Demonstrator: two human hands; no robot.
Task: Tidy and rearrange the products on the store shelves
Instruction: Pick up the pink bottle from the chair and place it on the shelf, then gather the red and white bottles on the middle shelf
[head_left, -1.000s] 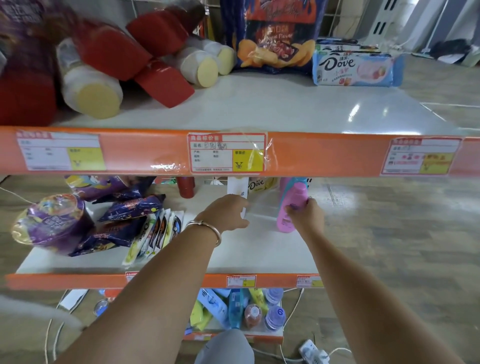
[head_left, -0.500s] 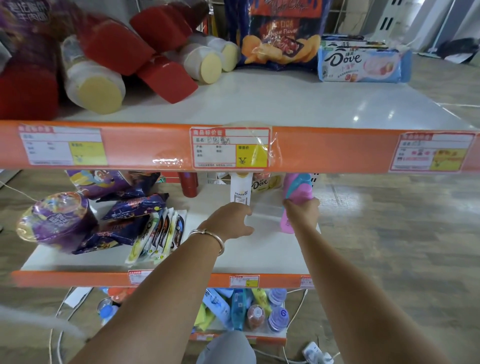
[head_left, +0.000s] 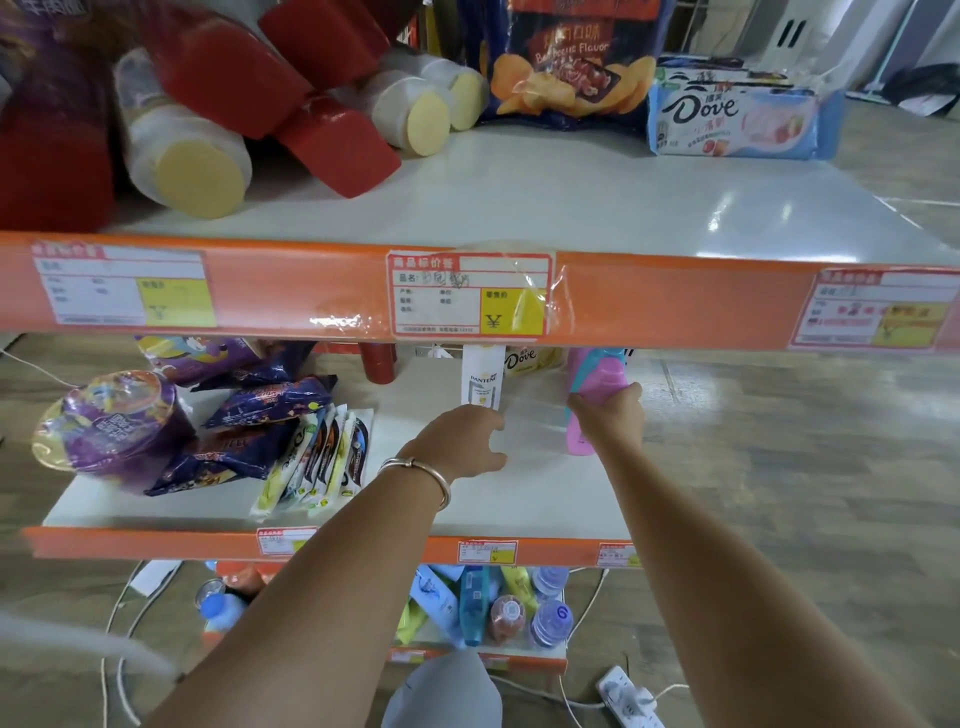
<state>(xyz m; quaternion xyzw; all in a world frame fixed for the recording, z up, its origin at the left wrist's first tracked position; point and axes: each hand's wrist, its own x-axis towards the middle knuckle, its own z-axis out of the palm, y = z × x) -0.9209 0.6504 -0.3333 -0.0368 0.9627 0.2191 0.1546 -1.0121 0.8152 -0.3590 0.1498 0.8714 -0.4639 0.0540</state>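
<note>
R hand (head_left: 610, 418) wraps pink bottle (head_left: 597, 382) mid-body, prob. light, stiff, slick plastic; L hand (head_left: 462, 441) at white bottle (head_left: 483, 376) base, grip unclear.

This is a shop. Tiered shelves (head_left: 571, 197) with orange front edges carry taped price labels (head_left: 470, 293), one clearly marked with a yuan sign. Packaged goods lie on them: a bag of barbecue crisps (head_left: 566, 67) and a Dove box (head_left: 737, 117) far on the top shelf. A Pantene bottle (head_left: 483, 379), a pink bottle (head_left: 597, 376) and snack packets (head_left: 270, 405) are on the middle one, and more bottles (head_left: 550, 618) on the lowest.
</note>
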